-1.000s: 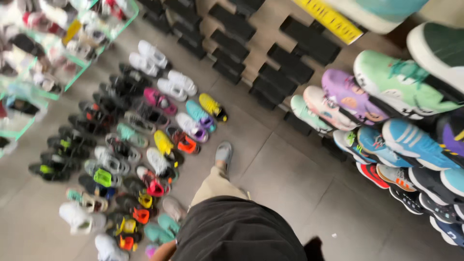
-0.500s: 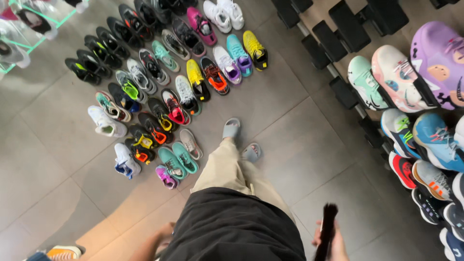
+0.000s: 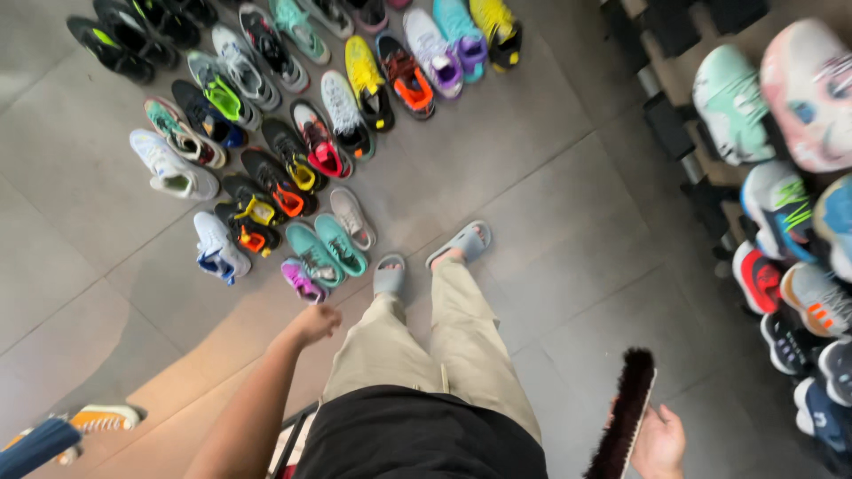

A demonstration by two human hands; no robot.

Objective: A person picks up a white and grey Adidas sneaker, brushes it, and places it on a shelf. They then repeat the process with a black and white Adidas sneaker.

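I see the right hand (image 3: 658, 441) grasping a black-bristled brush (image 3: 623, 415) low beside the leg. Left hand (image 3: 315, 322) clenched, holding nothing, above rows of sneakers (image 3: 312, 253) on the floor.

Black shirt (image 3: 417, 439), baggy khaki trousers (image 3: 426, 346), grey slide sandals (image 3: 390, 275), bare forearms without sleeves.

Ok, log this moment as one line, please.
left hand: closed, empty, above floor by purple shoe | right hand: holding dark-bristled brush | stance: standing, grey slides, shoe rows ahead
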